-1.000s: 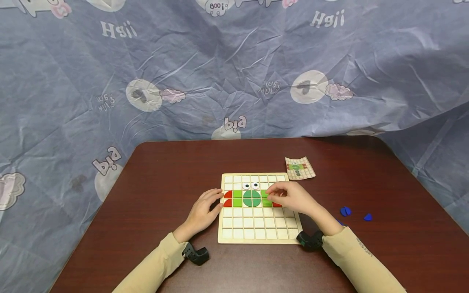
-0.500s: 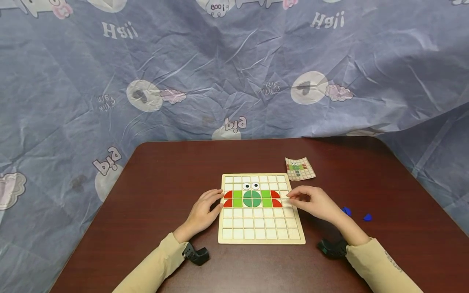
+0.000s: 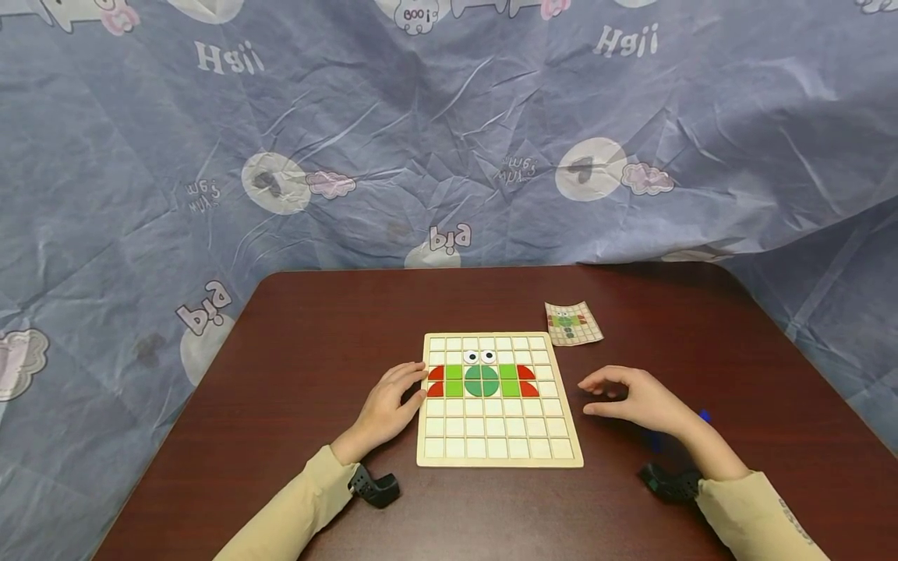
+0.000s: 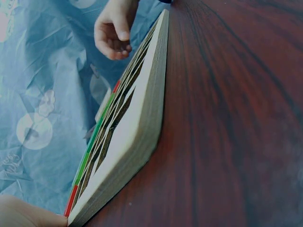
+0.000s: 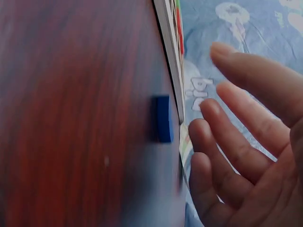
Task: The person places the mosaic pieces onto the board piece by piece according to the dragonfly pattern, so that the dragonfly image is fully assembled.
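Observation:
A pale wooden grid board (image 3: pixel 500 465) lies flat on the table. Across it runs a row of red rounded pieces (image 3: pixel 436 382), light green squares (image 3: pixel 454 381) and a darker green circle (image 3: pixel 482 381) made of quarter pieces, with two eye pieces (image 3: pixel 480 357) above the circle. My left hand (image 3: pixel 386 405) rests at the board's left edge, its fingertips and thumb touching the rim. Off the board's right side, my right hand (image 3: pixel 634 401) hovers with loosely bent fingers and nothing in them. A blue piece (image 5: pixel 164 119) shows near it in the right wrist view.
A small printed card (image 3: pixel 574 326) with a matching grid picture lies behind the board's right corner. Blue pieces (image 3: pixel 705 416) lie on the table (image 3: pixel 351 319) at right, partly hidden by my right forearm. A patterned cloth (image 3: pixel 449 156) hangs behind the table.
My right hand has left the light green squares on the board's right part and moved right, past the board's edge, towards the blue pieces. My left hand has stayed put.

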Motion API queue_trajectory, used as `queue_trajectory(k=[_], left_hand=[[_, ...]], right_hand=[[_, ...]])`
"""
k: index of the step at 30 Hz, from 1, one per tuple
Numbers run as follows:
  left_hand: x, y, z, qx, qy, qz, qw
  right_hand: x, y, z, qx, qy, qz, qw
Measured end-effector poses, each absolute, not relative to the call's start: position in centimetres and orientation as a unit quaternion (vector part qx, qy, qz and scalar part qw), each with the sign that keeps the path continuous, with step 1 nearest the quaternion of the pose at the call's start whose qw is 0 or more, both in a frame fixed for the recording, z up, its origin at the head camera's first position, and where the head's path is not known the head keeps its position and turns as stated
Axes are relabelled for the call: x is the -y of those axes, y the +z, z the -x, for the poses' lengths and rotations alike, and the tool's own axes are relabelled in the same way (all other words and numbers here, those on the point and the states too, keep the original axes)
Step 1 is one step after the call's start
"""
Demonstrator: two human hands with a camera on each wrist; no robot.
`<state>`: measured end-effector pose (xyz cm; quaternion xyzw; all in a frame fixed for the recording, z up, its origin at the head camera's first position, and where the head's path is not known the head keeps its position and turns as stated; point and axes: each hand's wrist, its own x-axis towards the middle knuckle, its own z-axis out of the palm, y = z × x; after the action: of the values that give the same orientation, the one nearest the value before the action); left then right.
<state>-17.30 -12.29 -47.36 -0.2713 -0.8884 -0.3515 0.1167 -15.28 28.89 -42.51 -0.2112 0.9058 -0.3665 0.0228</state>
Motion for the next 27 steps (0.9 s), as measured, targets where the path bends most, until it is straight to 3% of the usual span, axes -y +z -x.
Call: queue_trajectory(k=[9,27], left_hand=[[12.3,-47.5,17.4,0.889,-0.344,0.275,0.124],[12.3,-47.3,17.3,0.891,-0.346,0.27,0.112]], right_hand=[[-30.2,-42.7,15.6,-0.905,-0.354,0.227,0.069],[-31.0,-43.5,16.3,-0.907,-0.364,0.199,0.075]])
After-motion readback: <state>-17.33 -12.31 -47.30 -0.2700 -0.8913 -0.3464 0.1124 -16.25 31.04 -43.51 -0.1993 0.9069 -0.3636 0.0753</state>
